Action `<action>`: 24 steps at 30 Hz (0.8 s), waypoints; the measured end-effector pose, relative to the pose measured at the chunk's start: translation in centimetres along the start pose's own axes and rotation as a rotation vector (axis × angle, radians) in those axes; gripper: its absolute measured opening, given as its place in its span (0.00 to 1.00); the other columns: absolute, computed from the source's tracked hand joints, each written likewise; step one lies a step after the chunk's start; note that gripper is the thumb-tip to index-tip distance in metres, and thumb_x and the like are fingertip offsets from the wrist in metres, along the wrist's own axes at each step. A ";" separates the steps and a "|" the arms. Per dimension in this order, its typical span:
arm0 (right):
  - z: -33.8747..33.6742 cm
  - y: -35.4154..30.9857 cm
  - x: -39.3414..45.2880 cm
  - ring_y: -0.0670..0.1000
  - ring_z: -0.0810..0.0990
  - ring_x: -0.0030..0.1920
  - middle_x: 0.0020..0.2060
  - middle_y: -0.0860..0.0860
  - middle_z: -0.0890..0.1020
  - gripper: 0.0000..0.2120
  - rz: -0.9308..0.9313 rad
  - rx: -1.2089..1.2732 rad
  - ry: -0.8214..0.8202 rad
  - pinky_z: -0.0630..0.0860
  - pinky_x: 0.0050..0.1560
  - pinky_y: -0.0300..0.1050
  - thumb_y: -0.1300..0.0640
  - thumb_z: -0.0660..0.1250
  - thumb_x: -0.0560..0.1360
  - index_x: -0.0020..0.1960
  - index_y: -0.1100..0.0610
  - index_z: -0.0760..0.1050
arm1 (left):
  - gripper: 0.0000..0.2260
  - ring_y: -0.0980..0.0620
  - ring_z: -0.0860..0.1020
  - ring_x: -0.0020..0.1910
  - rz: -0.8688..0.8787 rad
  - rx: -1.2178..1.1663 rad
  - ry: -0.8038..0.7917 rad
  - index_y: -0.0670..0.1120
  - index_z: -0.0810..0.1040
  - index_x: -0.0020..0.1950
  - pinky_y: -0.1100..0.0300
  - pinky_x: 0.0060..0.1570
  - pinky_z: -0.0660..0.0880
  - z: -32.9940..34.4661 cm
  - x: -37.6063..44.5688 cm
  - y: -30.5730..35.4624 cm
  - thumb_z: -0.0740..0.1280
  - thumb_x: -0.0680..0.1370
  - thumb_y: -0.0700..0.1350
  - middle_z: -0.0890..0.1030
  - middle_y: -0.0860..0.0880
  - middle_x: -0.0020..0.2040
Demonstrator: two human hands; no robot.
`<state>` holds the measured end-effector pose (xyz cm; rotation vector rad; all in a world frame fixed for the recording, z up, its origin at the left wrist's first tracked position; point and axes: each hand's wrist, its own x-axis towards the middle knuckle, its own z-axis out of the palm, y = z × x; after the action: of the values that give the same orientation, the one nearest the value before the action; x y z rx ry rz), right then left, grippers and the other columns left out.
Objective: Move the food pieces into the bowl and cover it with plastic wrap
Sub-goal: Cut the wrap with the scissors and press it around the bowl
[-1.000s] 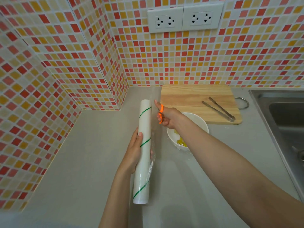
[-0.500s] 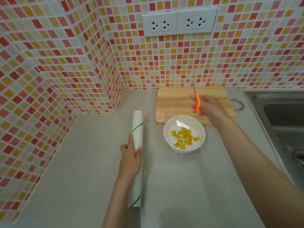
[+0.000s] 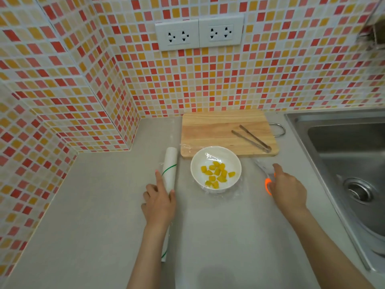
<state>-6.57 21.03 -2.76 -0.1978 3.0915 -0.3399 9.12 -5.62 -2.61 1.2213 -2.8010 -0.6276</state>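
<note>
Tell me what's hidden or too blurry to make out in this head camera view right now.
- Plastic wrap roll: its middle is hidden under the left hand.
- Scissors: the right hand covers the orange handles, and the blades are blurred.
- Sheet over the bowl: only glints show, so its edges and seal cannot be judged.
- Sink: cut off by the right edge.

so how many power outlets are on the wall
2: two white outlet plates side by side on the tiled back wall above the cutting board, left outlet plate, right outlet plate. More may lie outside the frame.
</note>
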 end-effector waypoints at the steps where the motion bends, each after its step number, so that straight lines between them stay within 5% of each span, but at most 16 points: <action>1: 0.1 -0.2 -0.1 0.63 0.80 0.44 0.44 0.63 0.82 0.15 -0.016 -0.051 0.023 0.72 0.38 0.49 0.63 0.63 0.71 0.57 0.62 0.70 | 0.33 0.41 0.67 0.59 -0.011 0.031 -0.003 0.49 0.43 0.77 0.47 0.54 0.69 -0.1 0.0 0.1 0.58 0.78 0.53 0.66 0.42 0.62; 4: 0.2 -1.0 0.0 0.62 0.79 0.46 0.44 0.62 0.81 0.05 -0.052 -0.151 0.024 0.72 0.41 0.50 0.64 0.61 0.75 0.49 0.64 0.72 | 0.31 0.39 0.65 0.63 0.046 0.075 0.135 0.45 0.55 0.76 0.48 0.62 0.64 -0.4 -0.1 0.5 0.61 0.76 0.52 0.68 0.40 0.63; 7: -0.2 -1.4 0.0 0.61 0.78 0.49 0.49 0.61 0.79 0.07 -0.046 -0.199 -0.028 0.74 0.46 0.51 0.64 0.59 0.76 0.52 0.64 0.72 | 0.26 0.41 0.65 0.64 0.285 -0.201 0.297 0.42 0.63 0.72 0.54 0.66 0.62 -0.2 -1.1 2.0 0.64 0.77 0.47 0.68 0.39 0.63; 11: -1.7 -2.6 0.5 0.61 0.73 0.56 0.61 0.60 0.70 0.17 -0.035 -0.207 -0.048 0.71 0.52 0.52 0.62 0.60 0.74 0.62 0.61 0.68 | 0.28 0.53 0.63 0.71 0.112 -0.800 0.028 0.46 0.57 0.75 0.62 0.68 0.60 1.4 -2.2 5.2 0.61 0.78 0.51 0.63 0.47 0.71; 14: -3.0 -5.7 1.4 0.60 0.64 0.70 0.74 0.60 0.57 0.27 -0.207 0.267 -0.124 0.65 0.66 0.53 0.62 0.60 0.75 0.73 0.60 0.57 | 0.28 0.53 0.62 0.73 -0.130 -1.054 -0.147 0.48 0.56 0.76 0.60 0.70 0.57 2.3 -1.9 7.1 0.57 0.79 0.56 0.62 0.50 0.75; 16: -3.5 -7.9 1.2 0.54 0.56 0.75 0.76 0.56 0.56 0.28 -0.306 0.533 -0.260 0.55 0.72 0.44 0.56 0.58 0.79 0.75 0.59 0.53 | 0.29 0.51 0.64 0.73 -0.183 -1.137 -0.211 0.47 0.60 0.75 0.51 0.73 0.58 2.5 -1.5 7.7 0.55 0.77 0.60 0.64 0.49 0.75; 19: -2.9 -9.0 0.2 0.52 0.60 0.74 0.74 0.54 0.63 0.26 -0.263 0.668 -0.243 0.56 0.69 0.39 0.51 0.57 0.79 0.74 0.58 0.57 | 0.25 0.52 0.76 0.62 -0.207 -1.190 -0.271 0.45 0.74 0.64 0.51 0.66 0.71 2.3 -0.3 7.6 0.52 0.78 0.61 0.77 0.47 0.64; 22: -2.7 -7.9 -0.8 0.55 0.70 0.67 0.67 0.57 0.72 0.25 -0.132 0.710 -0.066 0.67 0.66 0.48 0.49 0.60 0.78 0.71 0.58 0.64 | 0.19 0.59 0.83 0.33 -0.231 -1.262 -0.369 0.48 0.76 0.42 0.64 0.34 0.78 2.3 1.8 7.3 0.51 0.81 0.55 0.84 0.50 0.37; 24: -2.5 -6.6 -1.3 0.55 0.76 0.54 0.53 0.59 0.78 0.23 -0.100 0.656 0.007 0.70 0.53 0.44 0.48 0.62 0.76 0.67 0.59 0.68 | 0.16 0.58 0.82 0.34 -0.197 -1.206 -0.421 0.49 0.74 0.48 0.61 0.34 0.76 2.1 2.6 7.4 0.51 0.81 0.55 0.82 0.52 0.40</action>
<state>-4.58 15.31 1.15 -0.3230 2.7846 -1.3111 1.78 -2.23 -2.16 1.0738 -1.7529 -2.2848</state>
